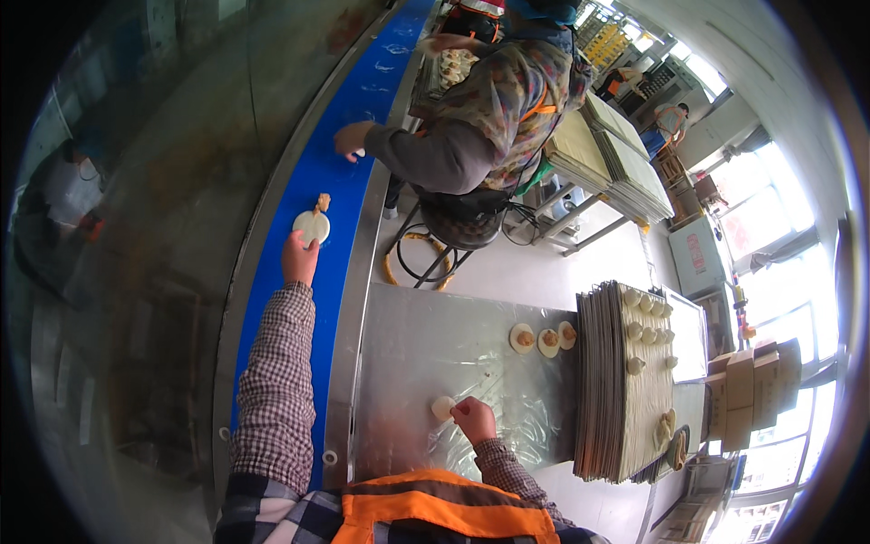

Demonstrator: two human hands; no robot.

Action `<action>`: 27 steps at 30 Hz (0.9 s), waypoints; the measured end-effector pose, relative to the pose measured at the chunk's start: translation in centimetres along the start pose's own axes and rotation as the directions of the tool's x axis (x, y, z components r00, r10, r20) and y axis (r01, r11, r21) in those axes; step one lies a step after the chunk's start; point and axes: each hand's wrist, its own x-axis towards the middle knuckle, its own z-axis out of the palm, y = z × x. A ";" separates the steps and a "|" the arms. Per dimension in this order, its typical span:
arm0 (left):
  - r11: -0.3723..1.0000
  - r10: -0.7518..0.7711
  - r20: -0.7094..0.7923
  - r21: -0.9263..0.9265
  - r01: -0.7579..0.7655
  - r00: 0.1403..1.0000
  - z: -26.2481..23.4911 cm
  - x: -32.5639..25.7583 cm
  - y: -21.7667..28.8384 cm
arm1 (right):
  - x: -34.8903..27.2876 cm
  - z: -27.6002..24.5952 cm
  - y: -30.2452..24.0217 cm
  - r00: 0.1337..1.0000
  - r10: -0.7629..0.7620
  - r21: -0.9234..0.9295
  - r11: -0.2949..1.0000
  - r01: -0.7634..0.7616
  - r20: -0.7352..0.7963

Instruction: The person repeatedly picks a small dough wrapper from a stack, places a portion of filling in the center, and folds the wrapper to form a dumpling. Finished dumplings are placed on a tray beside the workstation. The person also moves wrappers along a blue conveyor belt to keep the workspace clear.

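Note:
My left hand (299, 260) reaches far over the blue conveyor belt (299, 190), its fingers closed on the near edge of a round dough wrapper (311, 228). A lump of brownish filling (323, 202) sits at the wrapper's far edge. Over the metal table (408, 354), my right hand (474, 421) pinches the edge of another pale dough wrapper (442, 408), which is at or just above the tabletop. Three wrappers topped with filling (548, 342) lie at the table's far right, beside a stack of trays.
The tall tray stack (603, 381) at right carries several shaped dumplings (648, 335) on top. Ahead, a seated co-worker (507, 118) stretches a hand (352, 140) over the belt. A stool (458, 231) and further stacked trays (625, 163) stand beyond the table. Cardboard boxes (748, 390) are piled right.

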 end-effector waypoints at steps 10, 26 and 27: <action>0.970 0.042 0.139 0.231 -0.073 0.989 -0.9 1.0 1.0 | -0.2 -0.3 -0.4 1.000 -0.004 -0.026 1.000 0.004 -0.030; 0.963 -0.263 0.365 0.042 0.266 0.893 -16.1 -16.7 -10.0 | -0.2 -0.4 -0.2 0.996 -0.088 0.011 0.996 0.088 -0.008; 0.958 -0.280 0.443 0.072 0.278 0.852 -16.9 -16.9 -10.3 | -0.4 -0.5 -0.2 0.994 -0.105 0.026 0.994 0.105 -0.010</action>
